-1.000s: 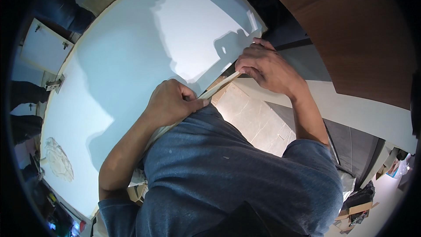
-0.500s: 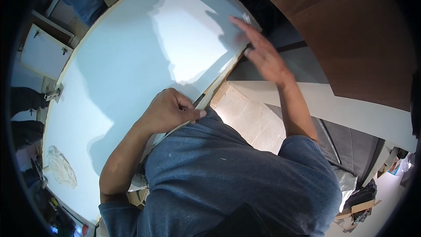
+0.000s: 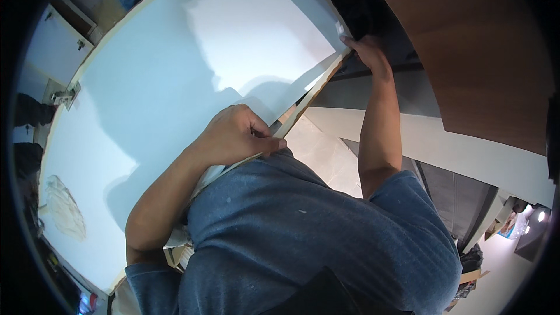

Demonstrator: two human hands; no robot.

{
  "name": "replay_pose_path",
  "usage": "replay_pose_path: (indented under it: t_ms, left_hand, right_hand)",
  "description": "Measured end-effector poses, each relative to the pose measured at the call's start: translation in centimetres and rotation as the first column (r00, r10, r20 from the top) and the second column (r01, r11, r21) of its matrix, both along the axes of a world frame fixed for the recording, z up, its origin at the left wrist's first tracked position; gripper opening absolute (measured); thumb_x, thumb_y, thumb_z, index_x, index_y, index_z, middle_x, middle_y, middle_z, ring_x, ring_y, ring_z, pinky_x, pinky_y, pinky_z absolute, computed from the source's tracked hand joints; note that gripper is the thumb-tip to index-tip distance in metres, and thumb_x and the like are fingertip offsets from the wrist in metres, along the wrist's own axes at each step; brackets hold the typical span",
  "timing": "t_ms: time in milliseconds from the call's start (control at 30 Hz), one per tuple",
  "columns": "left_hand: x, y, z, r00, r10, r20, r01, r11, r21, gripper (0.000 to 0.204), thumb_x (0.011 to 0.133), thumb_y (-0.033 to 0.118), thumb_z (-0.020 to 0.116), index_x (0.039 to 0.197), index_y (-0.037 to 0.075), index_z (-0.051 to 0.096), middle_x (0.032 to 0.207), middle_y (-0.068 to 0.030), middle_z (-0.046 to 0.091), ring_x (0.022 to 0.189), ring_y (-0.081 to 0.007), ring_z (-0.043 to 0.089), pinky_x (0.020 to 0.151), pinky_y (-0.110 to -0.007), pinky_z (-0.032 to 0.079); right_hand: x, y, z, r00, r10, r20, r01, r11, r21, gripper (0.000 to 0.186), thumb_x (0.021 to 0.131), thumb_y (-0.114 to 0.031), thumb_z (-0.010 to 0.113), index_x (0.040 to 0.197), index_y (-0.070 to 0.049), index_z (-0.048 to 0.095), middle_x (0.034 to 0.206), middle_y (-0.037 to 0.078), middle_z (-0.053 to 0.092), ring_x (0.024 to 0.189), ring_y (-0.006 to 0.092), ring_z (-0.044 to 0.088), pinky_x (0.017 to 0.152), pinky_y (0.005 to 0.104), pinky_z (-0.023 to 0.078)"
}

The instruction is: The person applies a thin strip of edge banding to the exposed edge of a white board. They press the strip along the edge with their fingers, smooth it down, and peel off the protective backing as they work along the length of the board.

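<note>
A large white flat board with a pale wooden edge [image 3: 175, 81] fills the upper left of the view, lying flat below the person. The left hand [image 3: 239, 134] rests on the board's near edge, close to the person's chest, its grip clenched with the fingers curled over that edge and the thumb pressed along the thin wooden rim. The right hand [image 3: 364, 52] reaches out with the arm straight to the board's far right corner, its grip grasping that corner, fingers wrapped over the edge. A crumpled pale cloth or smear [image 3: 61, 207] lies on the board near its left edge. Beside the board's right edge stands a brown wooden panel [image 3: 466, 52], with a white panel [image 3: 466, 151] below it.
</note>
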State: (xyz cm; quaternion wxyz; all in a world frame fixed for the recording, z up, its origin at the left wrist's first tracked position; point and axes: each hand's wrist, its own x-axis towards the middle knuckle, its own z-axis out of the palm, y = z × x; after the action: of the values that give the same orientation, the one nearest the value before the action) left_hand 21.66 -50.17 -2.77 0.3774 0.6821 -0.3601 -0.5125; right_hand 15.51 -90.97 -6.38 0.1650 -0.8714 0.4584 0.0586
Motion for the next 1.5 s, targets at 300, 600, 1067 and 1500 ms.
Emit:
replay_pose_path:
  t_ms: [300, 600, 1067, 1500]
  left_hand:
    - [0.2, 0.5, 0.5, 1.0, 0.001, 0.03, -0.002, 1.0, 0.025, 0.031, 0.091, 0.036, 0.085, 0.077, 0.009, 0.085, 0.064, -0.0052, 0.072, 0.06, -0.0156, 0.063, 0.063, -0.034, 0.049]
    - [0.2, 0.2, -0.1, 0.996, -0.049, 0.08, 0.043, 0.997, 0.069, 0.035, 0.091, 0.044, 0.08, 0.079, 0.012, 0.087, 0.068, -0.0011, 0.076, 0.068, -0.0162, 0.071, 0.072, -0.033, 0.056]
    - [1.1, 1.0, -0.9, 0.998, 0.017, -0.053, -0.021, 0.996, -0.084, 0.04, 0.091, 0.046, 0.082, 0.082, 0.007, 0.087, 0.072, -0.0052, 0.078, 0.07, -0.014, 0.071, 0.073, -0.031, 0.054]
    - [2.4, 2.1, 1.0, 0.932, 0.223, -0.284, -0.235, 0.972, -0.006, 0.036, 0.089, 0.04, 0.088, 0.082, 0.005, 0.086, 0.065, -0.0049, 0.074, 0.06, -0.0086, 0.057, 0.065, -0.026, 0.043]
  right_hand:
    - [1.0, 0.2, 0.8, 1.0, -0.012, -0.026, 0.012, 1.0, -0.012, 0.037, 0.087, -0.035, 0.081, 0.082, 0.002, 0.078, 0.072, 0.015, 0.073, 0.067, 0.0252, 0.071, 0.071, 0.0376, 0.056]
    - [-1.8, -2.6, 1.3, 0.997, -0.019, -0.077, 0.004, 0.981, -0.195, 0.042, 0.087, -0.028, 0.079, 0.108, 0.008, 0.079, 0.092, 0.023, 0.079, 0.079, 0.0346, 0.078, 0.085, 0.0414, 0.061]
    - [0.2, 0.6, 4.7, 0.709, -0.46, 0.535, 0.02, 0.77, 0.637, 0.019, 0.089, -0.024, 0.065, 0.1, -0.009, 0.068, 0.093, 0.005, 0.065, 0.089, 0.0234, 0.065, 0.094, 0.05, 0.057]
    - [-0.9, 0.9, 4.7, 0.641, -0.489, 0.591, -0.153, 0.673, 0.723, 0.04, 0.093, -0.036, 0.067, 0.115, -0.003, 0.073, 0.086, 0.003, 0.06, 0.085, 0.0173, 0.061, 0.098, 0.0481, 0.057]
